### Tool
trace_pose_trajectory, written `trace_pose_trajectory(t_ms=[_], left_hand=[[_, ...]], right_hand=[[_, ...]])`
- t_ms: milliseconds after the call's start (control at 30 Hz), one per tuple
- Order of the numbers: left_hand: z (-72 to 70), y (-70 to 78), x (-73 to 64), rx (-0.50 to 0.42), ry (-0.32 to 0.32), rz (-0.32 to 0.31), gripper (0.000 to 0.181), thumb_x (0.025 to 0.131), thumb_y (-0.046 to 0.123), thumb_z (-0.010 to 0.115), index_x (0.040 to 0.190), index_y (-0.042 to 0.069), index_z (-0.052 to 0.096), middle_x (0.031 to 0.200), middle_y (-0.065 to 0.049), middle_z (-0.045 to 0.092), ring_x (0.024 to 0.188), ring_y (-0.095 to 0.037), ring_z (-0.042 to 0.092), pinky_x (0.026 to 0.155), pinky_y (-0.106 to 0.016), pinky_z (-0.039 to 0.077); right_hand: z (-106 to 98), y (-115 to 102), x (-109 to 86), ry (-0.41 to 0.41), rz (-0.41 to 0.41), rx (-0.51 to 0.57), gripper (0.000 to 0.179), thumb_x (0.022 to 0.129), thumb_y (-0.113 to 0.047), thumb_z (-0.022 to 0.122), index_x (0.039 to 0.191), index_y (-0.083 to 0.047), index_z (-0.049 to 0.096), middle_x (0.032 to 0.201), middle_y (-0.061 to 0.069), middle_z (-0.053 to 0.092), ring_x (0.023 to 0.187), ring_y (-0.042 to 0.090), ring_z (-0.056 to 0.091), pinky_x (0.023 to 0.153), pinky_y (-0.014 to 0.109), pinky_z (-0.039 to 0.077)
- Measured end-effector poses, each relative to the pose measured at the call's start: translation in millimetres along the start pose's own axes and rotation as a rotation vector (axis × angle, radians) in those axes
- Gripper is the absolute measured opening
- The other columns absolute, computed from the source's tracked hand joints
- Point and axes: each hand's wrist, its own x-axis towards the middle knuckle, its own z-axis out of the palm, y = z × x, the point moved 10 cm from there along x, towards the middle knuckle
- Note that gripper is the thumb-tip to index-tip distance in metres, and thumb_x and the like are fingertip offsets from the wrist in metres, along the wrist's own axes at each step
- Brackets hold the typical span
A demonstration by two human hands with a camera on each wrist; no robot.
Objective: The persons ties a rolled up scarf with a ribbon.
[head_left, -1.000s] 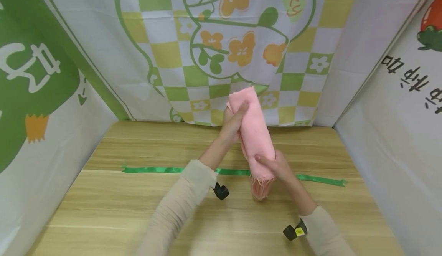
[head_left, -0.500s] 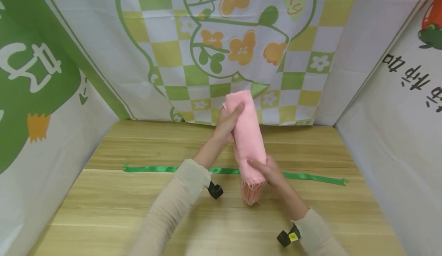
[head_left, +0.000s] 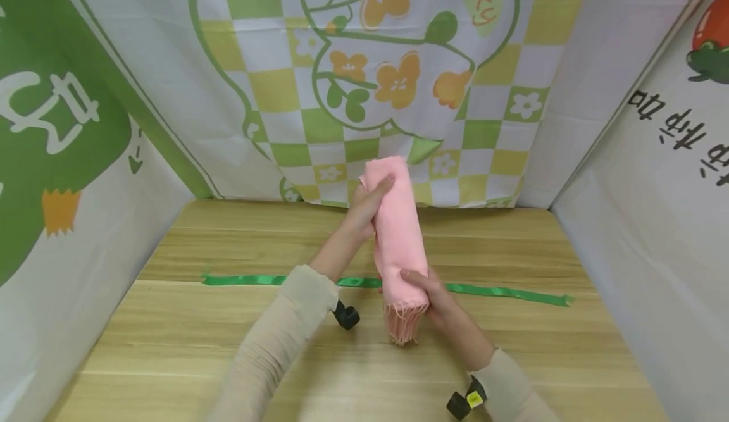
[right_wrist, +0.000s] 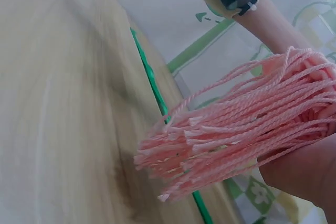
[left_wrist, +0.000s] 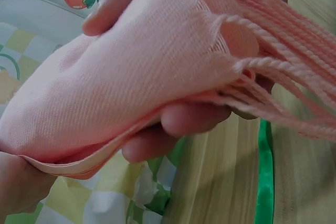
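Note:
A pink scarf point(head_left: 398, 232), folded into a long narrow bundle, is held up over the table with its twisted fringe point(right_wrist: 247, 124) hanging from the near end. My left hand point(head_left: 364, 207) grips its upper left side, thumb across the front. Lower down, my right hand point(head_left: 435, 295) holds the right edge just above the fringe, its thumb also on the front. In the left wrist view, fingertips of the right hand point(left_wrist: 178, 127) curl under the scarf's layered edge. Most of the fingers are hidden behind the cloth in the head view.
A green ribbon point(head_left: 501, 291) runs across the wooden table point(head_left: 228, 327), passing behind the scarf. A patterned cloth backdrop point(head_left: 319, 105) hangs at the table's back edge, with printed side panels point(head_left: 638, 175) left and right. Small black cameras point(head_left: 346, 316) sit at both wrists.
Both hands have moved the scarf to the left and slightly nearer, and it now stands more upright in the head view. The grip of each hand looks the same.

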Motion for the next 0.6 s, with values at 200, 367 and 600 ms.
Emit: trace_pose_trajectory(t_ms=[200, 367, 600], left_hand=[[-7.7, -5.4, 1.9, -0.003, 0.009, -0.031, 0.027, 0.093, 0.024, 0.071, 0.109, 0.013, 0.054, 0.085, 0.000, 0.064, 0.072, -0.011, 0.064, 0.068, -0.023, 0.056], [-13.3, -10.8, 2.2, 0.002, 0.010, -0.060, 0.026, 0.092, 0.024, 0.072, 0.107, 0.013, 0.054, 0.084, 0.001, 0.065, 0.071, -0.011, 0.065, 0.068, -0.023, 0.057], [-28.3, -28.0, 3.9, 0.036, 0.032, -0.128, 0.028, 0.094, 0.026, 0.070, 0.111, 0.013, 0.052, 0.087, 0.000, 0.064, 0.074, -0.012, 0.065, 0.069, -0.024, 0.057]], right_hand=[[8, 10, -1.3, -0.037, 0.035, 0.138, 0.048, 0.094, -0.018, 0.053, 0.136, -0.008, 0.032, 0.113, 0.003, 0.069, 0.098, 0.015, 0.068, 0.091, 0.028, 0.054], [12, 19, -2.6, -0.041, 0.064, 0.223, 0.046, 0.095, -0.019, 0.052, 0.134, -0.010, 0.031, 0.114, 0.001, 0.065, 0.100, 0.013, 0.065, 0.093, 0.026, 0.052], [24, 36, -6.3, -0.079, 0.126, 0.368, 0.047, 0.098, -0.024, 0.051, 0.136, -0.009, 0.027, 0.115, 0.003, 0.062, 0.102, 0.014, 0.062, 0.093, 0.026, 0.051]])
